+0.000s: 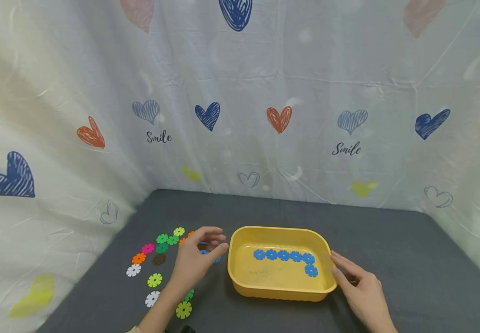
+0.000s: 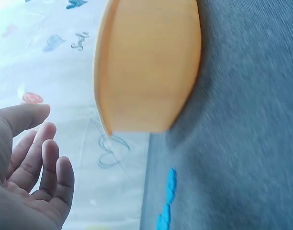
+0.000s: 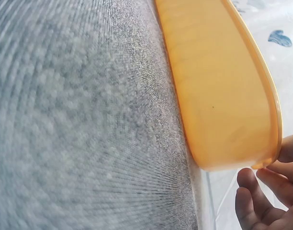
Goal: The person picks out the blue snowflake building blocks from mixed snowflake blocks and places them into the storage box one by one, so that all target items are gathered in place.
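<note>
A yellow plastic tub stands on the dark cloth. Inside it lies a row of blue notched discs, with one more blue disc below the row's right end. My right hand pinches the tub's right rim; in the right wrist view its thumb and fingers meet at the corner of the yellow tub. To the left of the tub, my left hand is raised with loosely bent fingers and holds nothing. Blue discs, partly hidden by this hand in the head view, lie on the cloth beyond it.
Left of the tub are scattered more notched discs, among them a pink disc, a brown disc and a white disc. The left forearm covers part of a green disc. A heart-printed curtain closes off the back.
</note>
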{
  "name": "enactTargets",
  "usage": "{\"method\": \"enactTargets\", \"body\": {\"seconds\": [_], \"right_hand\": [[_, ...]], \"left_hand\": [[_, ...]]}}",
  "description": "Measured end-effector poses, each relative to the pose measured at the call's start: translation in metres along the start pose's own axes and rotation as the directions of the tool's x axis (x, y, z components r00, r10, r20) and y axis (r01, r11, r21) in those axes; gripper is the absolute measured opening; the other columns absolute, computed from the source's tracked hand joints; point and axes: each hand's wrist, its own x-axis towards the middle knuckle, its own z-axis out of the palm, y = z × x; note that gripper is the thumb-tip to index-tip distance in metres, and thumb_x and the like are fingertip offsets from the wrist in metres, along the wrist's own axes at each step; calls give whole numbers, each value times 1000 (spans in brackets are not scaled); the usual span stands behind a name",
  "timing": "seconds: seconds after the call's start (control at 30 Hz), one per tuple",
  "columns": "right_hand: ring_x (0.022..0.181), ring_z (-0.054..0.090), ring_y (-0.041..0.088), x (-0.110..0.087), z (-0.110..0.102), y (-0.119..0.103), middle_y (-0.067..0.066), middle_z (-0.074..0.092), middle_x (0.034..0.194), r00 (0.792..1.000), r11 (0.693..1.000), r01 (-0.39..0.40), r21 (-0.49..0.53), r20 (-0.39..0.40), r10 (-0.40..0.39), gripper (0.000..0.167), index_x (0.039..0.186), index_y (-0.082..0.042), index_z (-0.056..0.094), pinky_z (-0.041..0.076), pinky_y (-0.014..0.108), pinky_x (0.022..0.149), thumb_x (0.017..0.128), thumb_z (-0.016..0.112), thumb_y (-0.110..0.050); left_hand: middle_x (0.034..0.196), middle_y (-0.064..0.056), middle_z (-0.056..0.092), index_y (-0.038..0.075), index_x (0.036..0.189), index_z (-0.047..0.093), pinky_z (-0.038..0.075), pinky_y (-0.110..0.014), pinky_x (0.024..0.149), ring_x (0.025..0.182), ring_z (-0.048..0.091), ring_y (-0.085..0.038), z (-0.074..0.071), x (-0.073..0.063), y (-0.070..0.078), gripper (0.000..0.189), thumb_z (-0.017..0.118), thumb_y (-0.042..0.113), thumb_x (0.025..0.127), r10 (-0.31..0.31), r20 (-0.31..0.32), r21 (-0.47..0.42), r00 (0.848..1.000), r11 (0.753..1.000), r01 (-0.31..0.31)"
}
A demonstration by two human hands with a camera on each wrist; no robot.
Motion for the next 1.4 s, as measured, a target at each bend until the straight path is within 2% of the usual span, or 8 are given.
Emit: {"method": "enactTargets", "body": {"seconds": [0.1,0.2,0.33,0.47,0.67,0.9,1.4], "right_hand": [[88,64,12,0,0,0,2,57,136,1000,1000,5,0,-6,-5,41,133,-14,64,51,23,72,98,63,-35],[87,63,11,0,1,0,1,58,136,1000,1000,13,-12,-16,-13,40,133,-15,65,51,23,72,98,63,-34],[86,63,11,0,0,-1,1,58,136,1000,1000,20,-16,-19,-20,40,132,-15,65,51,23,71,98,63,-34],[87,64,12,0,0,0,3,58,136,1000,1000,22,-12,-15,-22,40,133,-14,65,51,23,71,98,63,-34],[88,64,13,0,0,0,3,57,137,1000,1000,12,-16,-8,-12,40,133,-13,64,51,24,71,98,63,-32],[87,64,13,-1,0,-1,3,57,137,1000,1000,21,-10,-7,-22,39,133,-12,64,51,24,71,99,63,-31],[87,64,13,-1,1,-1,2,57,137,1000,1000,24,-16,-8,-25,39,133,-12,64,51,24,71,99,63,-30]], "left_hand": [[102,4,71,24,115,67,53,-37,79,93,62,-18,-6,0,-8,33,80,23,85,-13,35,28,999,1000,12],[107,2,70,23,118,66,52,-35,78,97,61,-25,-11,0,-17,38,81,24,84,-47,71,57,996,997,43],[111,1,69,19,120,66,52,-31,76,99,60,-27,-16,1,-28,42,83,20,82,-117,116,69,986,992,109],[113,-2,68,17,120,66,52,-33,77,98,60,-26,-18,2,-36,42,83,17,82,-167,154,96,974,983,153],[115,-5,67,10,125,65,52,-35,77,97,60,-23,-19,2,-41,47,83,15,81,-177,203,159,963,976,146],[117,-2,66,9,126,64,53,-38,80,100,61,-22,-20,2,-49,49,82,19,82,-191,217,197,957,969,149],[117,-1,65,8,125,64,50,-38,82,97,59,-18,-20,1,-52,49,82,23,82,-205,276,207,939,967,150]]}}
